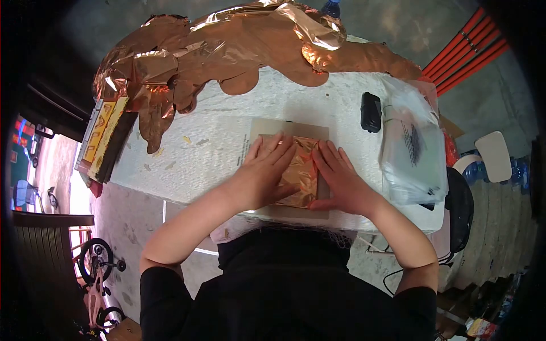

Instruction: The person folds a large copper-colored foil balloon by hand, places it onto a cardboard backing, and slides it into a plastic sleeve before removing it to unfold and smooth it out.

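A rectangular piece covered in shiny copper-coloured foil [302, 177] lies in front of me, its surface creased. It rests on a flat greyish-beige sheet [273, 126], which extends past it at the top and bottom. My left hand [268, 167] lies over the piece's left side, fingers stretched out and thumb pointing across the foil. Along the right edge, my right hand [342, 181] is laid with its fingers extended and its thumb near the lower corner. Both hands are open and press on or touch the foil; parts of its edges are hidden beneath them.
A large crumpled copper foil sheet [239, 51] with scalloped cut edges covers the table's far side. A black case [371, 112] and clear plastic bags [414, 153] lie to the right. Yellow-and-silver boxes [98, 136] stand at the left edge. Foil scraps dot the white cloth [187, 165].
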### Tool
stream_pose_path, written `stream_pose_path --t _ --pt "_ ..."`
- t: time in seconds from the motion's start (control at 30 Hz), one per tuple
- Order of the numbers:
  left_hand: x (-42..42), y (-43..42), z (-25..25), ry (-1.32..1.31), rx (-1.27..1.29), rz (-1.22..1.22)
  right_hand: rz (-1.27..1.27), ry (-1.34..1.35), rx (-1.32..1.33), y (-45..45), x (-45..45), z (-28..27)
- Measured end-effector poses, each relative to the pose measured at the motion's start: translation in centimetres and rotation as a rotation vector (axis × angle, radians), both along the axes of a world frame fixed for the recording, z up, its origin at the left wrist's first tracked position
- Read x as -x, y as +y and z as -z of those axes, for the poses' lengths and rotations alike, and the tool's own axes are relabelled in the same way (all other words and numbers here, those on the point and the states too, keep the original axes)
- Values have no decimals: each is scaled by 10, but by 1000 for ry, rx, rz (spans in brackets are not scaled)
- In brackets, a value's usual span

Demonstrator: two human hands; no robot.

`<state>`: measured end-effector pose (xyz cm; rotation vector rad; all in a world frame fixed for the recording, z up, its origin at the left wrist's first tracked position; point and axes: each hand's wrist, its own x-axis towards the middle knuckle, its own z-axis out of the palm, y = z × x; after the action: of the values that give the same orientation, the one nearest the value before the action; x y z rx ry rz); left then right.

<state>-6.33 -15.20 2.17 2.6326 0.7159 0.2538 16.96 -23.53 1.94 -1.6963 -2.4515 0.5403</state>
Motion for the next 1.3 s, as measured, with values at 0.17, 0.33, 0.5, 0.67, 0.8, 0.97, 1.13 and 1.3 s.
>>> stream_pose_path --t 0.17,0.33,0.5,0.67,0.8,0.97,1.13,1.3 --pt "-3 -1 6 11 -28 19 -16 -5 -7 7 11 7" --pt "-3 -1 3 5 -48 0 8 -27 24 9 13 -1" --pt "1 -1 5 -36 -64 12 36 -17 62 8 13 -11" --pt "0 -1 4 -42 -66 1 19 -20 51 14 4 -2" --pt "-1 0 5 -19 -62 6 -51 -10 -9 18 2 -2" --pt "0 0 4 -35 -50 13 -11 -67 20 13 6 -5" --pt "0 -2 1 -12 -57 -5 -6 -58 -23 11 7 -1" --pt "-4 0 5 -4 -28 1 -37 -7 -48 13 8 8"
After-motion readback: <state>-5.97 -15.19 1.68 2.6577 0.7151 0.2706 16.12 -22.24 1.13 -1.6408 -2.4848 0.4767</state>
